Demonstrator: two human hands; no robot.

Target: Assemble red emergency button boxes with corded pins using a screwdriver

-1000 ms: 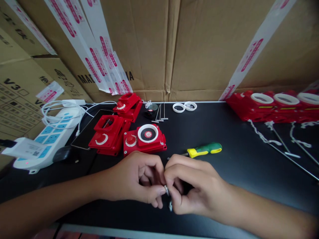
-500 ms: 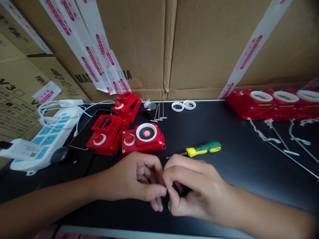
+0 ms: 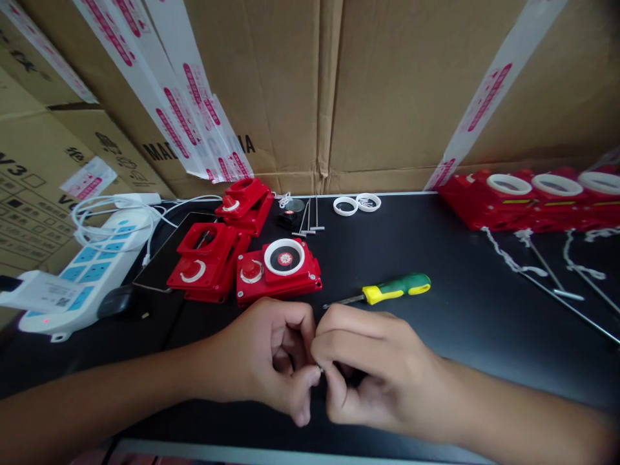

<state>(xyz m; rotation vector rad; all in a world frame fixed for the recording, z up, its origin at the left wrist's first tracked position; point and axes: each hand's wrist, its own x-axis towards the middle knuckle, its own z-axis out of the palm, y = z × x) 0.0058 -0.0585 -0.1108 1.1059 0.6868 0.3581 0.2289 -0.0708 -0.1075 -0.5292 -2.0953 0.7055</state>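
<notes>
My left hand (image 3: 276, 361) and my right hand (image 3: 378, 368) meet fingertip to fingertip above the black tabletop. Both are closed in a pinch around a tiny piece (image 3: 320, 370) that shows only as a small glint between the fingers; its kind is too small to make out. Just beyond the left hand lies a red box-like unit (image 3: 307, 282) with a round white ring and a red knob. A screwdriver (image 3: 400, 288) with a green and yellow handle lies behind my right hand, its tip pointing left.
More red housings (image 3: 208, 258) stand at the left, beside a white power strip (image 3: 87, 271) with coiled cable. White rings (image 3: 345, 206) and thin metal T-shaped rods (image 3: 309, 231) lie at the back. Several red units (image 3: 523, 206) with cords and rods line the right. Cardboard boxes (image 3: 387, 97) rise behind.
My left thumb has bent and its tip has dropped, and the left fingers have curled in. Both hands have shifted slightly left, still touching. The objects on the table stay put.
</notes>
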